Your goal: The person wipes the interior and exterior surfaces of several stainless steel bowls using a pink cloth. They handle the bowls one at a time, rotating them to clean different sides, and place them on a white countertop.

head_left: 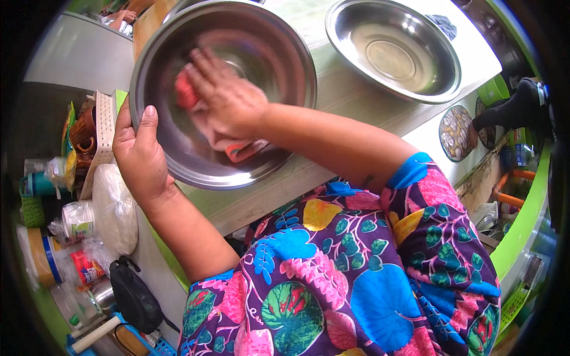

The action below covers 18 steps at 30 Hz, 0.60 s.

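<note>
A large stainless steel basin (276, 75) is tilted up before me. My left hand (144, 153) grips its left rim, thumb over the edge. Inside, my right hand (227, 100), a little blurred, presses a red and pale cloth (242, 150) flat against the metal with its fingers stretched out. Part of the cloth lies hidden under the palm. To the right, a second steel basin (389, 58) rests on the white table (347, 98), its inside facing up.
Beyond the second basin lies a dark crumpled cloth (443, 26). Left of the table are a large plastic bag (115, 209), a black pouch (133, 293) and several containers. Round patterned mats (456, 132) lie at right, where a person's dark-clothed leg (512, 109) shows. Another person's hands (128, 17) appear top left.
</note>
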{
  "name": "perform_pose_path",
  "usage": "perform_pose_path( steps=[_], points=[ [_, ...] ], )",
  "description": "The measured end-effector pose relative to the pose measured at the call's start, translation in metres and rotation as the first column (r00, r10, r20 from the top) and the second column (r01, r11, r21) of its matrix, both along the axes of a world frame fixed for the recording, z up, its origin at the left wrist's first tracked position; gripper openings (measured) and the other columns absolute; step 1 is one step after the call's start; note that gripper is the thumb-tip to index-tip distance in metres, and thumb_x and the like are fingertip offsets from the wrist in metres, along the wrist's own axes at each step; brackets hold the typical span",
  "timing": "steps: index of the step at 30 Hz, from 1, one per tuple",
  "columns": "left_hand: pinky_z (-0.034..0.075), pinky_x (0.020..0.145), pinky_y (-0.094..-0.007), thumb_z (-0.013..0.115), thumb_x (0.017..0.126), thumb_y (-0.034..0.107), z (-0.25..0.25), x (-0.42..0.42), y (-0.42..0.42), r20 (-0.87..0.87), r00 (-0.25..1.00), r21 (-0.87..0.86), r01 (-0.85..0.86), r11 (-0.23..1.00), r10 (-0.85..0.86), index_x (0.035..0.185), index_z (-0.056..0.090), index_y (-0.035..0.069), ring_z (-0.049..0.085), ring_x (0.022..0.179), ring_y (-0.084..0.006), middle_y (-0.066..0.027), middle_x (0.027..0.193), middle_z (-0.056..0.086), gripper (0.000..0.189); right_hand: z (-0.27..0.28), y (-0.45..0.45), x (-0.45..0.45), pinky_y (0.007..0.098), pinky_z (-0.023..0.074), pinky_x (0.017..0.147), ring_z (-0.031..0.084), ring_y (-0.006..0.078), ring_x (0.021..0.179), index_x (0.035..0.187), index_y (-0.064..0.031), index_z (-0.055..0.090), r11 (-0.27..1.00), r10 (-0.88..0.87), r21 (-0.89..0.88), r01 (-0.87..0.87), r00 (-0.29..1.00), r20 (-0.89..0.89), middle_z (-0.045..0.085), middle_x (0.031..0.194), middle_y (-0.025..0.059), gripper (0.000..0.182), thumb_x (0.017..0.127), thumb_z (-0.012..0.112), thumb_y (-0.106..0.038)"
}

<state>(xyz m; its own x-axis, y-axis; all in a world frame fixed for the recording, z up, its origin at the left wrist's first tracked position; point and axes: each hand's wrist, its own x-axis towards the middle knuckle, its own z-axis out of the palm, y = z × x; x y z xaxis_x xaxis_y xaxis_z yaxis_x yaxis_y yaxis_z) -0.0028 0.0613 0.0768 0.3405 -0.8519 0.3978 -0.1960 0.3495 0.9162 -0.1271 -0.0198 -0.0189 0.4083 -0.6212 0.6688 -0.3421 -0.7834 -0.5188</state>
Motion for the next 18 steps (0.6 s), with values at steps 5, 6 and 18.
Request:
perform_pose_path(
  steps=[5, 6, 18],
  points=[
    [0.045, 0.094, -0.0289, 0.054, 0.092, -0.003, 0.002, -0.003, -0.001, -0.101, 0.992, 0.031, 0.076, 0.997, -0.072, 0.123, 0.059, -0.005, 0.061, 0.102, -0.0162, -0.0116, 0.113, 0.065, 0.031, -0.005, 0.026, 0.022, 0.0467, 0.0363, 0.108, 0.043, 0.0390, 0.129, 0.122, 0.0000, 0.052, 0.957, 0.264, -0.164, -0.238, 0.951, 0.162, 0.044, 0.135, 0.0225, 0.048, 0.081, 0.064, -0.023],
    [0.045, 0.094, -0.0288, 0.054, 0.092, -0.003, 0.002, -0.003, 0.000, -0.113, 0.990, 0.043, 0.085, 0.995, -0.080, 0.122, 0.059, -0.005, 0.061, 0.101, -0.0162, -0.0117, 0.112, 0.066, 0.031, -0.005, 0.026, 0.020, 0.0467, 0.0390, 0.105, 0.048, 0.0381, 0.124, 0.116, -0.0023, 0.056, 0.941, 0.338, -0.120, -0.318, 0.914, 0.225, 0.049, 0.129, 0.0205, 0.041, 0.081, 0.065, -0.022],
    [0.045, 0.097, -0.0299, 0.053, 0.092, -0.004, 0.004, -0.019, 0.009, 0.034, 0.999, -0.037, 0.025, 0.999, -0.024, 0.124, 0.058, -0.008, 0.060, 0.104, -0.0167, -0.0131, 0.116, 0.065, 0.032, 0.002, -0.050, -0.058, 0.0429, 0.0453, 0.091, 0.049, 0.0292, 0.116, 0.112, -0.0176, 0.059, 0.897, -0.374, -0.353, 0.265, 0.882, -0.288, 0.055, 0.118, 0.0067, 0.035, 0.077, 0.064, -0.023]
  ],
)
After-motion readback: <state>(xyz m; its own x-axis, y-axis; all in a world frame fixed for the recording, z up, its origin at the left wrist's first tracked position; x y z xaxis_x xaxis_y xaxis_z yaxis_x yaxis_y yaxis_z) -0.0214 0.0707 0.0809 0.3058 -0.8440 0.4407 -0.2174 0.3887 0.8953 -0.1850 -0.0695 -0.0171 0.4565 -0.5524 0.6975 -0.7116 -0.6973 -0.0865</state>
